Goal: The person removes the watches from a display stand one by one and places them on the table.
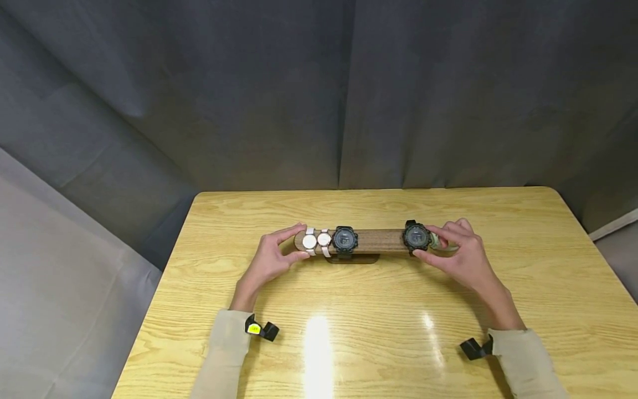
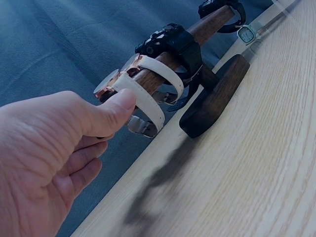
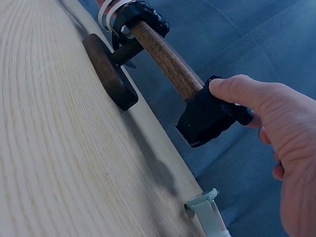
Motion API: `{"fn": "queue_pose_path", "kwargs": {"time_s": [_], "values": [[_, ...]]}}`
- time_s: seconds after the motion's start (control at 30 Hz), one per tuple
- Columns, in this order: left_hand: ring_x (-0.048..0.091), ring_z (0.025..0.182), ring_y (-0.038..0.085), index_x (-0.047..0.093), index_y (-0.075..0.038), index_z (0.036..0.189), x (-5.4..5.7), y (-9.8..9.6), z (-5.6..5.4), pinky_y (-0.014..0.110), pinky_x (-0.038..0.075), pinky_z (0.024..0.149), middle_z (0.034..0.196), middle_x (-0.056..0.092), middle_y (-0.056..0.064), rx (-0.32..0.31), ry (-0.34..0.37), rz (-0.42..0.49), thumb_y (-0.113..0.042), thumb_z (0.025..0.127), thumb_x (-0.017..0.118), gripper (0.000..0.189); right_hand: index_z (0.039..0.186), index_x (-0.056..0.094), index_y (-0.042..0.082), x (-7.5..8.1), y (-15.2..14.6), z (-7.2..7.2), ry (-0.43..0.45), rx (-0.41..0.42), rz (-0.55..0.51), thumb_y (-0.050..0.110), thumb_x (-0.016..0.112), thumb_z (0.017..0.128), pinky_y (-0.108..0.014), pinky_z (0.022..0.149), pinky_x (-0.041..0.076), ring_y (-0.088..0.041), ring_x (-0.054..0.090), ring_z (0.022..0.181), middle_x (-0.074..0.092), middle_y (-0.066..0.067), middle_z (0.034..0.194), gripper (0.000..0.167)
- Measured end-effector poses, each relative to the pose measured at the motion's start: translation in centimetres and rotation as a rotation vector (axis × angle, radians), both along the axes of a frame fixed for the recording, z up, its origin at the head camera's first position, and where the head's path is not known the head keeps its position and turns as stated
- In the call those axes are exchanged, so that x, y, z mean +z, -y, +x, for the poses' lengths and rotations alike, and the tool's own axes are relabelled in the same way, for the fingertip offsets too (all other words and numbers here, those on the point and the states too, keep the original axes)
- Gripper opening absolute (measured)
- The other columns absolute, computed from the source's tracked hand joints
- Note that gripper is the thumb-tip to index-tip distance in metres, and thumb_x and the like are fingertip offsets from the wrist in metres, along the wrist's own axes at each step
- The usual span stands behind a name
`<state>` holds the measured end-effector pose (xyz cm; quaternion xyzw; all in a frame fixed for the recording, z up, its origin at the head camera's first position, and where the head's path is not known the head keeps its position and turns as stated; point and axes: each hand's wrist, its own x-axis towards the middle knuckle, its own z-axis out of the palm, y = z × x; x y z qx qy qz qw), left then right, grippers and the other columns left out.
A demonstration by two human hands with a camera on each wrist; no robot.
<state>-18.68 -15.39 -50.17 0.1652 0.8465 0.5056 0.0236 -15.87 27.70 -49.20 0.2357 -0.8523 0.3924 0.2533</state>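
Note:
A dark wooden T-bar watch stand (image 1: pixel 380 240) stands on the table. At its left end, my left hand (image 1: pixel 271 256) pinches a white-strapped watch (image 1: pixel 309 241) between thumb and index finger, the thumb lying on the strap in the left wrist view. Beside it on the bar are a second white-strapped watch (image 1: pixel 324 239) and a black digital watch (image 1: pixel 345 239). My right hand (image 1: pixel 463 252) grips another black digital watch (image 1: pixel 416 236) around the bar's right end. Its strap hangs below the bar in the right wrist view (image 3: pixel 202 121). Bare bar separates the two black watches.
A pale green watch (image 3: pixel 205 212) lies on the table beyond the stand's right end, partly hidden by my right hand in the head view. Grey curtain (image 1: pixel 344 100) hangs behind the far edge of the wood-grain table (image 1: pixel 379 327).

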Motion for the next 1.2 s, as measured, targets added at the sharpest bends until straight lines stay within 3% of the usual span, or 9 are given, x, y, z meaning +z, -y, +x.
{"fn": "queue_pose_path", "kwargs": {"time_s": [0.33,0.53,0.7,0.93,1.2], "values": [[0.051,0.143,0.028,0.065,-0.019,0.143,0.1,0.1,0.0,0.048,0.035,0.123,0.150,0.059,0.002,-0.003,0.011,0.005,-0.016,0.084,0.089,0.065,0.104,0.078,0.000,0.3,-0.3,0.0,0.026,-0.018,0.008,-0.001,0.098,0.061,-0.025,0.075,0.028,-0.014,0.032,0.082,0.042,0.006,0.072,0.047],[0.051,0.143,0.029,0.065,-0.016,0.143,0.0,0.2,0.0,0.049,0.035,0.123,0.149,0.060,0.003,-0.011,0.008,0.033,-0.015,0.083,0.089,0.065,0.104,0.079,0.000,0.3,-0.5,-0.1,-0.011,-0.013,0.001,-0.001,0.098,0.056,-0.026,0.074,0.027,-0.015,0.032,0.082,0.042,0.007,0.071,0.051],[0.050,0.144,0.029,0.065,-0.019,0.143,0.0,0.3,0.1,0.049,0.034,0.123,0.150,0.059,0.001,-0.003,0.017,0.026,-0.015,0.083,0.089,0.065,0.102,0.079,-0.002,0.3,-0.8,0.0,0.017,-0.028,0.010,-0.001,0.098,0.058,-0.029,0.073,0.029,-0.014,0.033,0.083,0.042,0.006,0.071,0.048],[0.050,0.144,0.030,0.064,-0.015,0.144,0.1,0.3,0.4,0.051,0.033,0.123,0.151,0.058,0.003,-0.003,0.004,0.007,-0.015,0.083,0.088,0.066,0.101,0.078,-0.005,0.6,-1.1,-0.1,0.003,-0.034,0.001,-0.004,0.098,0.056,-0.024,0.074,0.029,-0.014,0.034,0.082,0.046,-0.004,0.068,0.049],[0.050,0.144,0.027,0.064,-0.015,0.144,0.0,0.3,0.5,0.047,0.035,0.123,0.151,0.059,0.003,-0.013,-0.010,0.005,-0.015,0.084,0.088,0.065,0.098,0.079,-0.003,0.7,-1.7,0.0,-0.027,-0.052,0.000,-0.003,0.098,0.053,-0.022,0.074,0.029,-0.014,0.034,0.082,0.044,0.002,0.069,0.049]]}}
